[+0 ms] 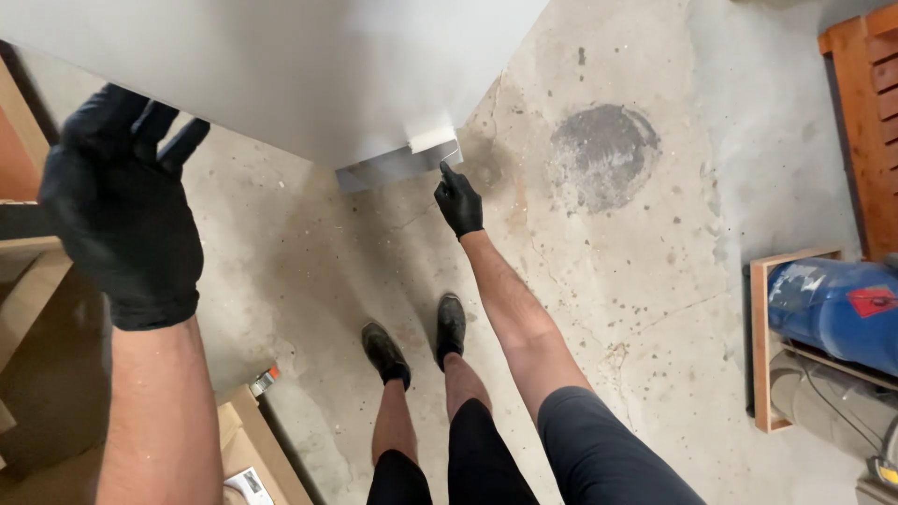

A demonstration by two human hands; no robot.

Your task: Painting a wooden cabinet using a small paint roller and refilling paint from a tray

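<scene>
A large pale grey panel (281, 65) fills the top of the head view, held up above the concrete floor. My left hand (122, 206), in a black glove, grips the panel's near left edge. My right hand (458, 201), also black-gloved, reaches forward and touches the panel's far lower corner (432, 142), where a white corner piece and a grey edge strip show. My legs and dark shoes (416, 341) stand on the floor below.
Stained concrete floor (617, 262) with a dark round patch. A wooden crate holding a blue cylinder (832, 309) stands at right, an orange wooden frame (865, 112) behind it. Cardboard boxes (253, 449) and wooden boards (28, 281) lie at left.
</scene>
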